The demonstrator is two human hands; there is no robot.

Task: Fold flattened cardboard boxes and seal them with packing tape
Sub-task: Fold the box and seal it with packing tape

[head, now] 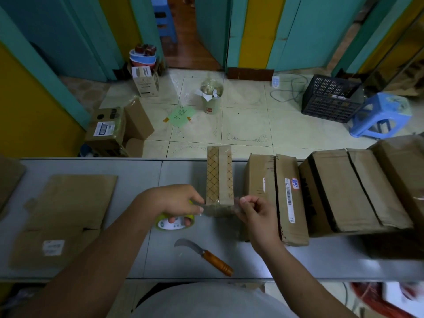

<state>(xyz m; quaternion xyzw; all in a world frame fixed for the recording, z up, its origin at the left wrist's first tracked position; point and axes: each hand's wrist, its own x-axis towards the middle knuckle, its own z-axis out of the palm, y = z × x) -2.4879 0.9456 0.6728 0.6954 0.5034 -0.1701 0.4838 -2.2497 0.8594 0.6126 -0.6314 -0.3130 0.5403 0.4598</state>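
Holding tape (207,210) across box (219,175): R hand (254,214) pinches end (L hand (176,199) grips roll (171,226)).

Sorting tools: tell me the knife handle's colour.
The knife handle is orange-brown wood, seen best in the head view.

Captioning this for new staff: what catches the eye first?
Centre frame, the left hand grips a tape roll while the right hand pinches a strip of tape across the near end of the small box. A curved knife lies nearer the person; sealed boxes line the right.
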